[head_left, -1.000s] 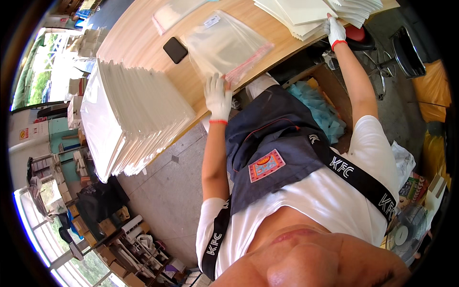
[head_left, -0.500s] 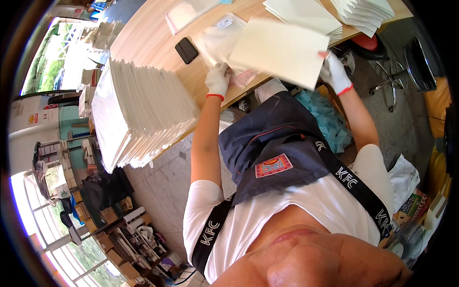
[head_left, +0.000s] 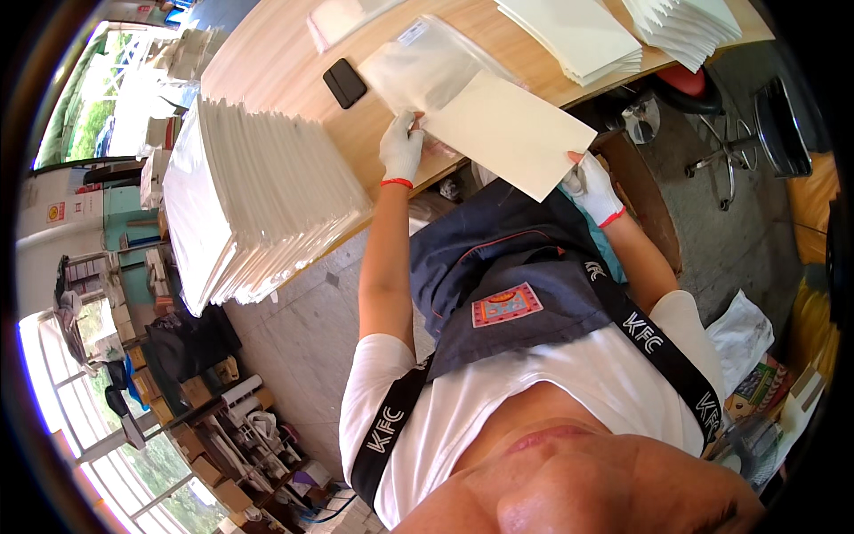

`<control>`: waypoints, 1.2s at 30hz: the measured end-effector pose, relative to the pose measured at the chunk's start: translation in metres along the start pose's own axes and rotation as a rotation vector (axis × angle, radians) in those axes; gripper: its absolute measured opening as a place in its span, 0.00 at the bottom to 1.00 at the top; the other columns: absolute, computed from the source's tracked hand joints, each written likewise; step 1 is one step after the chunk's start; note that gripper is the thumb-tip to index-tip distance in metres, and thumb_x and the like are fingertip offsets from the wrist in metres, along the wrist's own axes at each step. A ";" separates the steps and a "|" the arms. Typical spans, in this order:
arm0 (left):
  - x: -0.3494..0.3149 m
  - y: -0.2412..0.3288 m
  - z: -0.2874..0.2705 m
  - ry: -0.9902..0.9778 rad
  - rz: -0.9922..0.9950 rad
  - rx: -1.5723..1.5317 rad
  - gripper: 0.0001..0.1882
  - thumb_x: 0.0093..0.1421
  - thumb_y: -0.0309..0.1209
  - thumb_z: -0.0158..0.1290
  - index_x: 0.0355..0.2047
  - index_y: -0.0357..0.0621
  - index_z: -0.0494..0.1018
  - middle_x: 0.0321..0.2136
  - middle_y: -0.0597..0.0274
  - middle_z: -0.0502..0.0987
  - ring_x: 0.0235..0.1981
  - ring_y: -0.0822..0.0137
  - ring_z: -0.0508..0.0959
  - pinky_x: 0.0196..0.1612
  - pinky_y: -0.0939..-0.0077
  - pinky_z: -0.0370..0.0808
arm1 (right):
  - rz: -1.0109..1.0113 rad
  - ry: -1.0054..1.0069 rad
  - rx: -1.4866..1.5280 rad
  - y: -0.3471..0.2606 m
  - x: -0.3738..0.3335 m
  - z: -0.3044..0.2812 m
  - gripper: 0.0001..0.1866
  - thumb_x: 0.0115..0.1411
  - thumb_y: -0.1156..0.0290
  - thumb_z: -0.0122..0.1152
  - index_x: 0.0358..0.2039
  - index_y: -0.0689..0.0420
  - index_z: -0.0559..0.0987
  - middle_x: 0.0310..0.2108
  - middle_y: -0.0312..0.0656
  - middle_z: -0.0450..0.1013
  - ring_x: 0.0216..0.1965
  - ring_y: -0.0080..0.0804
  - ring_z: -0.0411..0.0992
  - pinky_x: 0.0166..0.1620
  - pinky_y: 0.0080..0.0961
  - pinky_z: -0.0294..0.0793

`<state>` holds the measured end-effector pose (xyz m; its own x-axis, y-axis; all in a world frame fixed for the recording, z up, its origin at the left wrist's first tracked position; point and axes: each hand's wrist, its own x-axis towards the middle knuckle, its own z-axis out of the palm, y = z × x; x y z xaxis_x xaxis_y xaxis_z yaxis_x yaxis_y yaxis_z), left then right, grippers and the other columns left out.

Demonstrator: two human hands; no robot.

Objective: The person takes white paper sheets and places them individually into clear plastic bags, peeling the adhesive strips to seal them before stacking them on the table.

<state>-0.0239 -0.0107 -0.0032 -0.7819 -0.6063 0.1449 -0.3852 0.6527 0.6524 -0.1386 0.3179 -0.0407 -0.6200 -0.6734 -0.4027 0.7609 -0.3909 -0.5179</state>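
A flat cream-white sheet of card [head_left: 509,133] slants over the front edge of the table, its far left end at the mouth of a clear plastic bag [head_left: 414,71]. My right hand [head_left: 594,189], in a white glove with a red cuff, grips the near right end of the card, thumb on top. My gloved left hand [head_left: 402,149] is closed at the bag's near left edge, beside the card's corner. Whether it also touches the card is hard to make out. How far the card lies inside the bag is unclear.
A tall pile of bagged white sheets [head_left: 267,191] stands to the left. A black phone [head_left: 344,84] lies behind my left hand. White card stacks [head_left: 578,40] are at the far right. Beyond the table edge are an open cardboard box [head_left: 645,191] and a wheeled chair [head_left: 783,125].
My right hand has come nearer and left, bringing the card down and its far left end to the bag's mouth. My left hand has moved slightly left, and the bag shows more fully.
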 end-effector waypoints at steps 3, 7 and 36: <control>0.003 0.000 -0.004 -0.098 -0.042 -0.221 0.16 0.48 0.19 0.46 0.37 0.50 0.73 0.30 0.61 0.73 0.29 0.62 0.73 0.35 0.72 0.71 | 0.002 -0.069 0.008 0.004 0.001 -0.001 0.14 0.57 0.71 0.51 0.45 0.57 0.68 0.29 0.33 0.70 0.16 0.16 0.63 0.15 0.10 0.60; -0.014 0.029 -0.009 -0.070 0.170 0.003 0.20 0.50 0.18 0.44 0.43 0.48 0.71 0.31 0.60 0.72 0.27 0.64 0.72 0.32 0.73 0.71 | -0.022 -0.059 0.032 0.014 -0.002 -0.001 0.14 0.58 0.71 0.50 0.46 0.58 0.68 0.29 0.34 0.70 0.17 0.16 0.64 0.15 0.10 0.59; -0.140 0.016 0.082 -0.225 -0.815 -1.288 0.13 0.61 0.29 0.39 0.43 0.40 0.68 0.32 0.60 0.76 0.30 0.66 0.78 0.30 0.72 0.78 | 0.174 -0.284 -0.456 0.065 -0.002 0.074 0.15 0.61 0.75 0.43 0.48 0.59 0.68 0.44 0.47 0.72 0.37 0.38 0.75 0.38 0.30 0.76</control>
<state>0.0390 0.1218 -0.0736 -0.6772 -0.4359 -0.5928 -0.1527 -0.7049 0.6927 -0.0733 0.2475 -0.0176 -0.3689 -0.8708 -0.3250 0.6488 0.0091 -0.7609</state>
